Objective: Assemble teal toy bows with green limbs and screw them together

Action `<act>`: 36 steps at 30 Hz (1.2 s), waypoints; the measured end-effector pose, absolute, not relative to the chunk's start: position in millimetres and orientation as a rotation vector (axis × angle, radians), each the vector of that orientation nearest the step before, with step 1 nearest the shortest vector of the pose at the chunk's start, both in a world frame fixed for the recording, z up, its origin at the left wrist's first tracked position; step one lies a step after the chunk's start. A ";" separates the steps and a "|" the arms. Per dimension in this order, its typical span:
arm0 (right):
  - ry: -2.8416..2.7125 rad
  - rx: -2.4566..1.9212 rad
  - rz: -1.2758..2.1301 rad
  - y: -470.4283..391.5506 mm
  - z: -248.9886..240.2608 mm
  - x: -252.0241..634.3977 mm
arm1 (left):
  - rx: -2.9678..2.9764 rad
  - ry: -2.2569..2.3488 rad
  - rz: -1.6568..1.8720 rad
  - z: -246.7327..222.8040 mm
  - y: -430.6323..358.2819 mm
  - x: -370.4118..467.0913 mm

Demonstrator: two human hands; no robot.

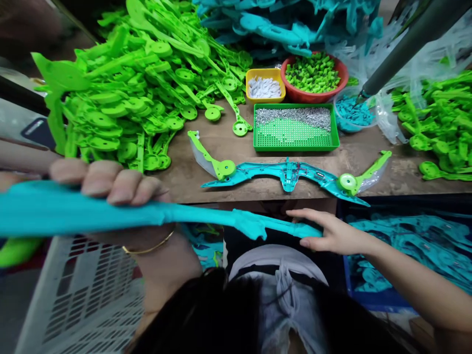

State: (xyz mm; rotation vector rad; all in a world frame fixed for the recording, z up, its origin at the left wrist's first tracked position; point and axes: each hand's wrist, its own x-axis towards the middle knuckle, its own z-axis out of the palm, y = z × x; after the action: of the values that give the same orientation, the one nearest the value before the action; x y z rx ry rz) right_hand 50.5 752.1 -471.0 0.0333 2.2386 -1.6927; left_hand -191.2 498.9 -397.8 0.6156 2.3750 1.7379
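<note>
A long blue plastic piece (pixel 199 215) is held up in front of the table edge, reaching out of view at the left. My left hand (pixel 110 187) wraps over its wide left part, with the fingers on top. At the piece's right end is my right hand (pixel 328 231), its thumb and fingers closed around the tip. Behind, a blue bow-shaped shell (pixel 258 172) lies along the table's front edge, inner side up. A green arm (pixel 224 168) sits at its left end and another green arm (pixel 347 183) at its right end.
Green arms (pixel 110 98) are piled at the back left, blue parts (pixel 273 29) at the back. A green tray (pixel 295 142) of screws, a yellow tray (pixel 265 98), a red bowl (pixel 313 96) and a clear bowl (pixel 354 125) stand mid-table. A white crate (pixel 88 295) is below left, a blue bin (pixel 379 297) below right.
</note>
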 end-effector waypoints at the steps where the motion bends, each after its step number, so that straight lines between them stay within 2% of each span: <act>1: 2.320 0.029 -1.659 759.6 -470.8 52.7 | 0.623 2.397 1.797 -400.6 502.4 -194.9; 3: 2.579 0.122 -1.496 784.3 -468.9 59.3 | 0.598 2.501 1.741 -414.9 507.5 -201.9; 8: 3.076 0.470 -0.861 863.4 -467.5 70.9 | 0.456 2.826 1.191 -474.1 502.7 -199.8; 12: 3.058 0.471 -0.750 891.0 -476.6 61.2 | 0.586 2.900 0.948 -497.5 500.4 -187.3; 19: 3.030 0.176 -0.763 890.5 -491.0 40.7 | 0.596 2.963 0.748 -494.1 508.0 -184.5; 29: 3.021 0.112 -0.733 892.4 -499.2 37.1 | 0.605 2.903 0.764 -491.6 491.8 -170.1; 32: 3.030 0.096 -0.735 890.5 -498.3 38.5 | 0.522 2.845 0.975 -493.3 485.5 -170.5; 36: 3.028 0.026 -0.712 885.6 -497.8 39.1 | 0.150 2.615 1.469 -497.2 474.7 -176.5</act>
State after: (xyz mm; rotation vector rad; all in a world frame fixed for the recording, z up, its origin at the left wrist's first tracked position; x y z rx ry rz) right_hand 39.1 885.6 -497.8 0.0260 3.0284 -0.7124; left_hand -176.5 474.7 -497.2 0.1502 2.6149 1.4692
